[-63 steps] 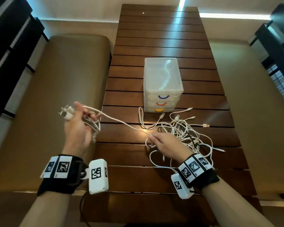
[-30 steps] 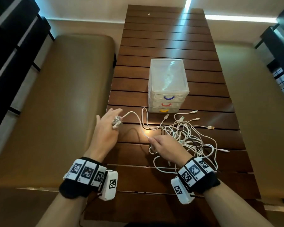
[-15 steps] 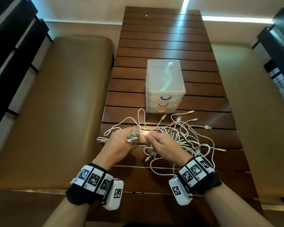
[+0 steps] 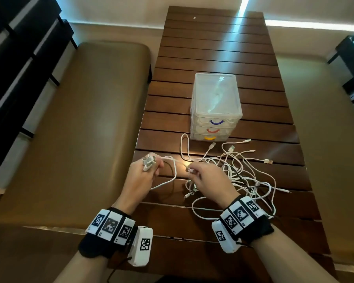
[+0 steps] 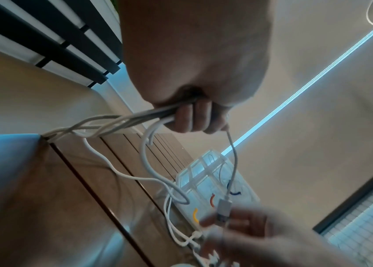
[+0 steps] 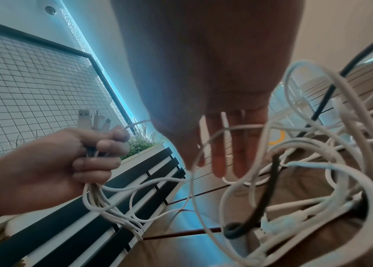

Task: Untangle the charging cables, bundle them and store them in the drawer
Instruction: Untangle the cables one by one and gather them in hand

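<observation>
**Plug ends gathered left, tangle lying right**

Plugs (image 4: 148, 161) stick up from the left hand (image 4: 140, 176), whose fingers are curled tight round several white strands; in the right wrist view these strands drop from that fist in loose loops toward the bench (image 4: 213, 48). Just right of it, the right hand (image 4: 207, 176) pinches one more connector (image 5: 223, 210) between thumb and fingertips, and a thin cable runs from that connector up to the left fist, as the left wrist view shows. Further right lies the cable tangle (image 4: 249, 176), a loose white heap spread across the slats, with at least one dark cord (image 6: 272, 180) threaded through it and free ends pointing toward the drawer unit (image 4: 216, 107). That unit stands beyond the heap, its three drawers closed.

What the next move seems to turn on: the gathered ends sit to the left, the knot to the right, so the strands run crosswise between them. The right hand is the nearer one to the heap and looks best placed to feed ends leftward, while the left anchors the bundle.
</observation>
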Tool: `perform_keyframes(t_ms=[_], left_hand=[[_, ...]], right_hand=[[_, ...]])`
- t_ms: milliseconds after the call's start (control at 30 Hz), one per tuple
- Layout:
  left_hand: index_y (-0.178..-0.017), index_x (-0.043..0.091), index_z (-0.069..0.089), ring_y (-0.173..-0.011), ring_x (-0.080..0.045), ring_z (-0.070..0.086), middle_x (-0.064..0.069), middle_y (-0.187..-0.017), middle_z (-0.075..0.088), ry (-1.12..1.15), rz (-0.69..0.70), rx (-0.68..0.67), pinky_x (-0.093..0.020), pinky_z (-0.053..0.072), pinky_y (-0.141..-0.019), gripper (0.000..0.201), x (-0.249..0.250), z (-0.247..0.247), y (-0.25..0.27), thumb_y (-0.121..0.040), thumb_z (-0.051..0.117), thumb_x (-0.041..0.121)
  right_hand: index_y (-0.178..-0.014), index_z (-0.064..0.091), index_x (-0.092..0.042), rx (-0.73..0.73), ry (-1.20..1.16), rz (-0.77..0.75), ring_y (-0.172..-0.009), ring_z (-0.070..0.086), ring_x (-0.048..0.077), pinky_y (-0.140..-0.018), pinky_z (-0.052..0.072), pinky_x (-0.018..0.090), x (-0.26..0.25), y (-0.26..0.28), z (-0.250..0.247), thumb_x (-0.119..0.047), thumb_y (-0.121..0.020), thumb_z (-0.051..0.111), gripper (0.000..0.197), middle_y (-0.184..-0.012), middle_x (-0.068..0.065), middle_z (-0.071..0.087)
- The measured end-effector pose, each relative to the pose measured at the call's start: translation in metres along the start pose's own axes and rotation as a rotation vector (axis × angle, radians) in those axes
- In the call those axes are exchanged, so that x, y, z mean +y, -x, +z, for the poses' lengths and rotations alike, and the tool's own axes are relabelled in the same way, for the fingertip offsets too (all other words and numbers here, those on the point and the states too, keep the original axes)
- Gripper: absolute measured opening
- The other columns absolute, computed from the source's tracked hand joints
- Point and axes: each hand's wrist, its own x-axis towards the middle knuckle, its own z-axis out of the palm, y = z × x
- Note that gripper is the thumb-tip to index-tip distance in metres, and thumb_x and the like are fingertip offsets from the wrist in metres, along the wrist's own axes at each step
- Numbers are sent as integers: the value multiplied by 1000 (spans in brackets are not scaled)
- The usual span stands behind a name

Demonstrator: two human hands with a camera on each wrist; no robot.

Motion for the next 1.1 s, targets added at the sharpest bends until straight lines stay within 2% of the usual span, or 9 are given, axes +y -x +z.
perform_keyframes(t_ms=[133,333,500,633,733,833,933,1000,1100], left_hand=[[-78,17,65,-55,-11,42,8,-60,51,-22,4,113,-19,33,-49,35,-1,-10,-3,-106,45,22],[-82,15,63,-45,-14,51,5,-57,50,-21,-55,296,-30,40,-49,32,-3,-50,-15,-106,43,20],[-85,21,62,-55,-19,63,7,-51,57,7,-128,515,-31,53,-57,28,-12,-92,-25,-107,44,24],[-92,17,66,-93,-28,69,-7,-95,71,-114,-262,507,-45,56,-86,31,-31,-109,-30,-105,45,36],[-95,7,63,-99,-36,64,-13,-102,67,-375,-319,458,-51,52,-89,39,-43,-107,-27,-106,41,37],[-123,17,64,-111,-29,61,-6,-124,63,-355,-287,432,-50,51,-96,36,-44,-96,-23,-106,40,37],[-131,20,62,-102,-15,57,6,-119,58,-324,-260,390,-36,48,-89,37,-37,-81,-20,-106,41,37],[-125,18,66,-86,-12,52,6,-101,57,-303,-235,369,-31,43,-74,37,-30,-71,-18,-106,41,37],[-112,20,69,-67,-10,53,7,-82,63,-209,-216,325,-29,48,-56,32,-23,-61,-18,-105,42,36]], right_hand=[[-119,63,-26,-54,28,102,-99,62,12,-87,52,31,4,4,0,-31,-95,62,25,-103,-8,69],[-108,68,-24,-134,47,91,-95,60,11,-82,48,27,3,6,-1,-36,-96,61,18,-102,-6,67],[-105,66,-30,-158,45,85,-91,58,4,-79,48,24,4,7,2,-38,-96,59,13,-99,-12,63],[-104,66,-32,-180,56,84,-93,58,5,-84,51,28,0,5,2,-38,-96,60,12,-99,-13,62],[-102,63,-34,-195,68,87,-93,56,3,-80,47,24,-1,5,1,-37,-96,60,7,-100,-14,60],[-104,64,-32,-191,76,86,-93,56,4,-79,46,21,-1,6,1,-34,-96,61,9,-100,-13,59],[-108,67,-29,-216,107,75,-102,57,10,-88,50,27,-1,7,2,-27,-97,60,13,-107,-9,57],[-109,69,-30,-250,137,40,-108,55,13,-93,48,31,0,9,5,-21,-96,59,19,-111,-7,55],[-114,68,-35,-313,244,-43,-117,48,16,-99,44,35,-1,12,12,-25,-95,60,23,-121,-6,52]])
